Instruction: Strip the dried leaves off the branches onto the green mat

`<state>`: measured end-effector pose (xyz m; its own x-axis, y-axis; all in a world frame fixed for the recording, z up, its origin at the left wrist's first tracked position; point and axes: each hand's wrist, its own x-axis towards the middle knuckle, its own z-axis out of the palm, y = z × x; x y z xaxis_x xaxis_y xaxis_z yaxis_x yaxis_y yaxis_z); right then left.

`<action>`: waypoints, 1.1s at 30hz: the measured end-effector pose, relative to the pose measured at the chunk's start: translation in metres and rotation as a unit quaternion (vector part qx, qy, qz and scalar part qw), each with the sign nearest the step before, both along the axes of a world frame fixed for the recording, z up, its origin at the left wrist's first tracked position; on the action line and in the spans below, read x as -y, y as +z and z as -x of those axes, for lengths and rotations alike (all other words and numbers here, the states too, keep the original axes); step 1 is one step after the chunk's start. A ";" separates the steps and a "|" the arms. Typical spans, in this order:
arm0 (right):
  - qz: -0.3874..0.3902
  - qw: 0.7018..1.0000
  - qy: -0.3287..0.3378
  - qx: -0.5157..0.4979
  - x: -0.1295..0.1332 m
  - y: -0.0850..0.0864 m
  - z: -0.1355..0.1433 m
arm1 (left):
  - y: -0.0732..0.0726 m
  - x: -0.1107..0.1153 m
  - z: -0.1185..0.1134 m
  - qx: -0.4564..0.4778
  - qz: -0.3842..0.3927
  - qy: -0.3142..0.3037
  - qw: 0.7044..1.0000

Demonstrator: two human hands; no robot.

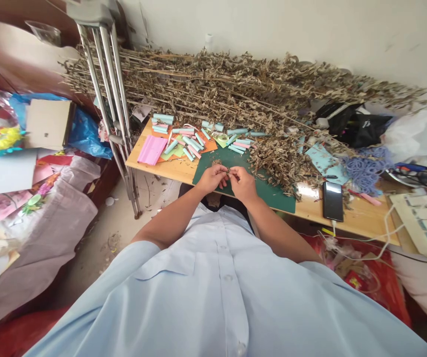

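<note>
My left hand (pixel 212 178) and my right hand (pixel 243 183) meet over the front of a green cutting mat (pixel 273 196). Both are closed in a pinch, fingertips nearly touching, around a small brownish-green bit of dried leaf (pixel 228 171); its exact shape is too small to make out. Just behind my left fingers lies a little clump of crumbled leaf (pixel 216 162). A loose heap of dried leaves (pixel 280 166) covers the mat's right part. Blue and pink paper rolls (pixel 193 144) lie behind and left of the mat, beside a pink paper stack (pixel 152 149).
Long dried leafy stalks (pixel 198 84) span the back of the wooden table (pixel 179 171). Metal crutches (pixel 105 84) lean at its left end. To the right are a charging phone (pixel 333 201), a pen (pixel 321 176), purple cord (pixel 365 168) and a power strip (pixel 421 218).
</note>
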<state>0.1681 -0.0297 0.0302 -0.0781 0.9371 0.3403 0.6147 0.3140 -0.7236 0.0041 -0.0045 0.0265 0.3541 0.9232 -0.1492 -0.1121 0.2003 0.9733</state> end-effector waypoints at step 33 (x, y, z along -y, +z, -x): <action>-0.024 0.996 0.014 0.079 -0.021 -0.003 -0.008 | 0.009 -0.002 0.000 -0.069 0.001 0.016 0.997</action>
<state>0.1766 -0.0092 0.0272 -0.1601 0.9166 0.3664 0.7100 0.3648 -0.6023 0.0041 -0.0022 0.0357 0.3012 0.9331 -0.1965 0.0171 0.2008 0.9795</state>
